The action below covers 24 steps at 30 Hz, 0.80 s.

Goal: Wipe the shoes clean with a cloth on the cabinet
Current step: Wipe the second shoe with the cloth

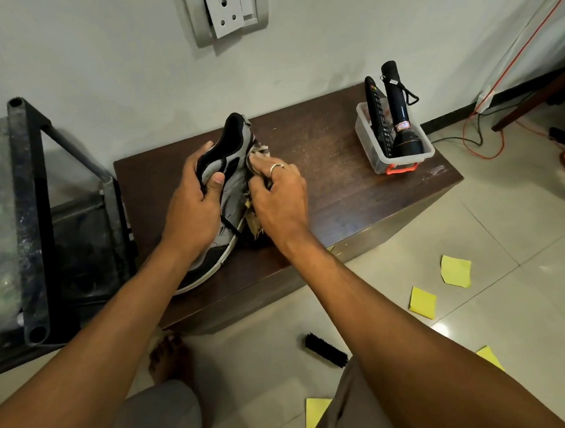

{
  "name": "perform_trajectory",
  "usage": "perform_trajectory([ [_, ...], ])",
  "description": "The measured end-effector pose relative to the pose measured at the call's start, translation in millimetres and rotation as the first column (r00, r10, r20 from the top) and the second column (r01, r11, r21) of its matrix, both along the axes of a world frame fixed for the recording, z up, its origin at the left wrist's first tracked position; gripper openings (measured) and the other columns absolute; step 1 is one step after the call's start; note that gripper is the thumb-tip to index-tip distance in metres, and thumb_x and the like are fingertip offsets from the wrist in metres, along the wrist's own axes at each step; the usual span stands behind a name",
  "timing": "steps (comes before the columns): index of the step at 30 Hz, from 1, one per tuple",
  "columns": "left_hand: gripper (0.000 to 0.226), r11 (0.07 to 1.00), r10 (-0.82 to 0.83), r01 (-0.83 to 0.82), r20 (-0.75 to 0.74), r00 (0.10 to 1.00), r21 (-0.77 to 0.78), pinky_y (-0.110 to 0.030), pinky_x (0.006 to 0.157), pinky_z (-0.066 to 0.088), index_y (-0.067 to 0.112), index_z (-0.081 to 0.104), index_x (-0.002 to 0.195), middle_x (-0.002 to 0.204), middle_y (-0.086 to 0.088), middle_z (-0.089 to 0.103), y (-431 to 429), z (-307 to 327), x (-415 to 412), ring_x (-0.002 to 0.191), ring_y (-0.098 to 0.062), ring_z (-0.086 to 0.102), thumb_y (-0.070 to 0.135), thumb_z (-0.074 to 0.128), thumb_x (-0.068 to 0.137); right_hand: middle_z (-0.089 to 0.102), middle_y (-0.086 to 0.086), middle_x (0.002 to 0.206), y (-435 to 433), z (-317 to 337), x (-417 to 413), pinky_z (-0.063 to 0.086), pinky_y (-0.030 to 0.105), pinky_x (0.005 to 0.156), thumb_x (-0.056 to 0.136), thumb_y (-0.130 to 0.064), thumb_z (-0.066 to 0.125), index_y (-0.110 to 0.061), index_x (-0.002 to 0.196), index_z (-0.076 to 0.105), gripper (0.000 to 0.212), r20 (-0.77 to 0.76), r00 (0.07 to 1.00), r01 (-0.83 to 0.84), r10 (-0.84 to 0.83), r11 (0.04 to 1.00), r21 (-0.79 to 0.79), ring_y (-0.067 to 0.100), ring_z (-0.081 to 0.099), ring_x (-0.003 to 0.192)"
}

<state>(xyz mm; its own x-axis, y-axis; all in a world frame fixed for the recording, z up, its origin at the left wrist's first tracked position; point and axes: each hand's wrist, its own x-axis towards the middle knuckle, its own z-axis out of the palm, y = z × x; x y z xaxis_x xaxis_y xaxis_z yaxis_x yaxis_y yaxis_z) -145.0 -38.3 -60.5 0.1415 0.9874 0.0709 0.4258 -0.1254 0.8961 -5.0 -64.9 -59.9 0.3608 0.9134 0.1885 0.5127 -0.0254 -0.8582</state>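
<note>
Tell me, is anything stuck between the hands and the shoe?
Nothing is in the way. The left hand grips the shoe directly, tilted up on the cabinet. The right hand holds only the cloth against the shoe's side, as wiping needs.

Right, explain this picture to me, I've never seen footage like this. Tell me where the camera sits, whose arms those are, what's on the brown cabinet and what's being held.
There is no machine here. One camera, worn on a person's head, looks down at their own two bare arms. The left hand grips a grey and black shoe by its opening, heel tilted up, toe end down on the brown cabinet. The right hand, wearing a ring, holds a bunched cloth against the shoe's side. Further right on the cabinet stands a clear plastic box holding a black torch and a remote control. On the floor lie a black brush and yellow paper sheets.
</note>
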Motion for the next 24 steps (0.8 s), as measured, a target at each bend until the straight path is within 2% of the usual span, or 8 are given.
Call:
perform_trajectory([
  [5, 0.048, 1.0, 0.003, -0.003, -0.015, 1.0, -0.001, 0.001, 0.087, 0.032, 0.033, 0.033, 0.154, 0.132, 0.022, 0.051, -2.7, 2.5, 1.8, 0.115, 0.014, 0.045, 0.029, 0.047, 0.108, 0.075, -0.005, 0.107, -4.0, -2.7, 4.2, 0.055, 0.035, 0.092, 0.093, -0.017, 0.063, -0.018, 0.111, 0.078, 0.024, 0.096, 0.994, -0.038, 0.042, 0.998, -0.041, 0.013, 0.062, 0.1],
  [10, 0.048, 1.0, 0.01, -0.01, -0.004, 1.0, -0.015, 0.0, 0.087, 0.033, 0.035, 0.033, 0.154, 0.131, 0.025, 0.049, -5.1, 6.0, 1.5, 0.116, 0.012, 0.047, 0.031, 0.046, 0.108, 0.071, -0.008, 0.085, -4.3, -1.0, 11.9, 0.06, 0.044, 0.071, 0.09, -0.024, 0.059, -0.02, 0.086, 0.077, 0.019, -0.034, 0.999, 0.011, -0.012, 1.0, -0.018, 0.012, 0.067, 0.079],
  [12, 0.049, 1.0, 0.007, -0.007, -0.002, 1.0, -0.014, -0.006, 0.09, 0.036, 0.034, 0.032, 0.155, 0.133, 0.022, 0.051, -5.4, 6.4, 2.0, 0.12, 0.007, 0.047, 0.031, 0.046, 0.108, 0.073, -0.004, 0.102, -3.9, 0.8, 11.1, 0.059, 0.036, 0.085, 0.094, -0.015, 0.059, -0.016, 0.103, 0.077, 0.021, -0.073, 0.994, 0.081, -0.076, 0.995, 0.065, 0.01, 0.063, 0.095],
  [14, 0.048, 1.0, 0.013, -0.013, -0.001, 1.0, -0.013, -0.015, 0.096, 0.038, 0.033, 0.033, 0.154, 0.133, 0.02, 0.052, -5.7, 6.7, 2.2, 0.122, 0.003, 0.048, 0.031, 0.047, 0.108, 0.07, -0.001, 0.124, -1.9, 3.8, 5.7, 0.048, 0.016, 0.094, 0.099, -0.009, 0.056, -0.012, 0.127, 0.07, 0.032, -0.019, 0.998, 0.059, -0.058, 0.996, 0.064, 0.005, 0.052, 0.106],
  [16, 0.048, 1.0, 0.016, -0.016, -0.007, 1.0, -0.019, -0.021, 0.1, 0.038, 0.032, 0.033, 0.154, 0.133, 0.019, 0.052, -4.5, 6.6, 2.0, 0.124, 0.001, 0.049, 0.031, 0.047, 0.108, 0.064, -0.001, 0.138, -1.1, 2.8, -1.9, 0.037, 0.004, 0.092, 0.1, -0.008, 0.056, -0.012, 0.139, 0.062, 0.04, 0.008, 1.0, 0.02, -0.02, 0.999, 0.036, 0.004, 0.047, 0.11],
  [18, 0.049, 1.0, 0.017, -0.017, -0.015, 1.0, -0.025, -0.018, 0.098, 0.037, 0.032, 0.033, 0.155, 0.133, 0.019, 0.052, -3.7, 6.1, 1.4, 0.122, 0.004, 0.048, 0.032, 0.047, 0.108, 0.067, -0.003, 0.133, -1.0, -0.2, -5.4, 0.036, 0.003, 0.088, 0.099, -0.01, 0.057, -0.014, 0.136, 0.064, 0.038, 0.011, 1.0, 0.019, -0.019, 1.0, 0.001, 0.004, 0.048, 0.107],
  [21, 0.048, 0.999, 0.012, -0.013, -0.025, 1.0, -0.038, -0.007, 0.091, 0.035, 0.033, 0.033, 0.154, 0.131, 0.021, 0.052, -4.5, 7.9, 1.7, 0.118, 0.008, 0.048, 0.029, 0.047, 0.108, 0.075, -0.007, 0.101, -4.6, -3.3, -2.9, 0.056, 0.03, 0.082, 0.095, -0.019, 0.058, -0.02, 0.108, 0.078, 0.024, -0.01, 1.0, 0.015, -0.015, 1.0, -0.016, 0.011, 0.061, 0.093],
  [24, 0.046, 0.998, 0.01, -0.012, -0.046, 0.999, -0.062, -0.021, 0.101, 0.04, 0.037, 0.036, 0.151, 0.134, 0.017, 0.055, -3.2, 13.0, -1.3, 0.124, -0.002, 0.051, 0.028, 0.048, 0.108, 0.069, -0.001, 0.072, -4.0, -0.3, 6.5, 0.057, 0.047, 0.055, 0.095, -0.018, 0.056, -0.016, 0.08, 0.074, 0.024, -0.187, 0.982, 0.036, -0.036, 0.999, -0.005, 0.014, 0.064, 0.062],
])
